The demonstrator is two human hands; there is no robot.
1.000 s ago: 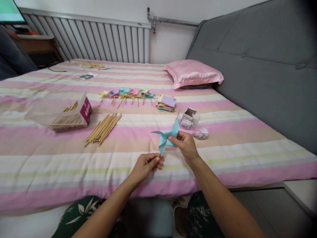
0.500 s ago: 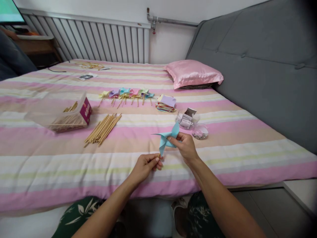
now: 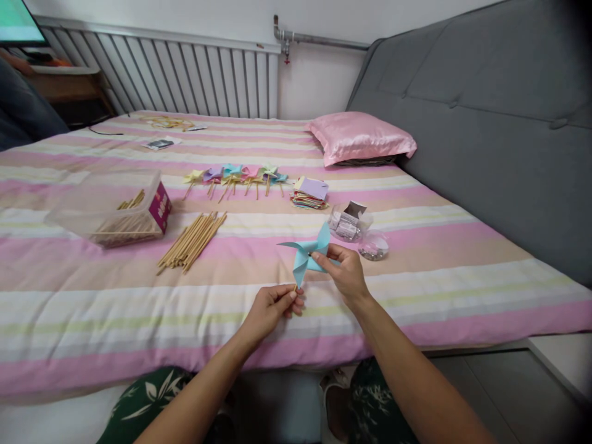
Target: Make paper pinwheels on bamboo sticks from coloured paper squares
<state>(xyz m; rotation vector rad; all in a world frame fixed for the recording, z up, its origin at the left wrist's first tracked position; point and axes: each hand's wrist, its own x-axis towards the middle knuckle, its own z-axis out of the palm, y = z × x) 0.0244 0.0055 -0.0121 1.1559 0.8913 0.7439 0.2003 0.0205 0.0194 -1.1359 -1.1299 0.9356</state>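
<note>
A light blue paper pinwheel (image 3: 303, 259) is held over the near side of the bed. My left hand (image 3: 276, 303) pinches its thin wooden stick (image 3: 295, 288) just below the lowest blade; most of the stick is hidden by the fingers. My right hand (image 3: 343, 271) is closed on the pinwheel's right side, with the thumb beside the dark pin at its centre. Just beyond the right hand are a clear tub (image 3: 349, 223) of small silvery pieces and a round clear container (image 3: 374, 245) with more of them.
Left of the hands lie a pile of wooden sticks (image 3: 192, 242) and a clear plastic box (image 3: 127, 233) holding more. Farther back are several finished pinwheels (image 3: 234, 172), a stack of coloured paper (image 3: 311, 192) and a pink pillow (image 3: 363, 137). A grey headboard (image 3: 485, 105) rises at right.
The pinwheel has shifted slightly left and up, its blades turned a little more toward me. My right thumb has moved slightly, and the centre pin shows more clearly. Both hands keep their grip.
</note>
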